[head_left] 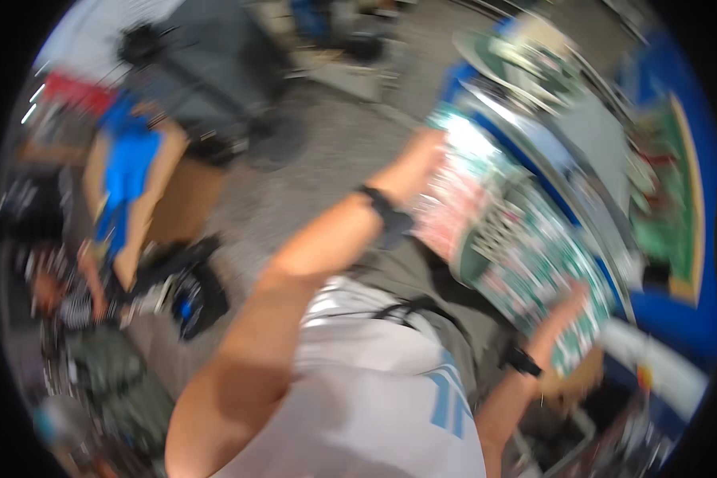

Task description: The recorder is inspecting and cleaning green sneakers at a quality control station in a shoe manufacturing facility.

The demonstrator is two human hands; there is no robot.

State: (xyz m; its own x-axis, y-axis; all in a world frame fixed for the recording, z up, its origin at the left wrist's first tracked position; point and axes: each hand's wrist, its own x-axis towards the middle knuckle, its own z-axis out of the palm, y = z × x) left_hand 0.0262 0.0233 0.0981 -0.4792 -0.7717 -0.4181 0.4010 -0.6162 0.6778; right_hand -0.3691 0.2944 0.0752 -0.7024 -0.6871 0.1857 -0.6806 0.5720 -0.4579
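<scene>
I hold a flat, tray-like board (526,275) with a blurred green, pink and white pattern, tilted in front of me. My left hand (424,159) is closed on its far left end. My right hand (562,319) grips its near right end, thumb lying over the top. On the board rests a dark green shoe (486,239) with pale laces. Motion smears the fingers and the board's surface. The board is beside a curved, metal-edged machine or conveyor (562,151).
Another green shoe (534,72) sits beyond the metal edge. At right, a wood-edged panel (689,199) bears green and red pieces. A pedestal fan (147,44) stands far left. A seated person (68,291) is beside an open cardboard box (187,195) with blue material (131,163).
</scene>
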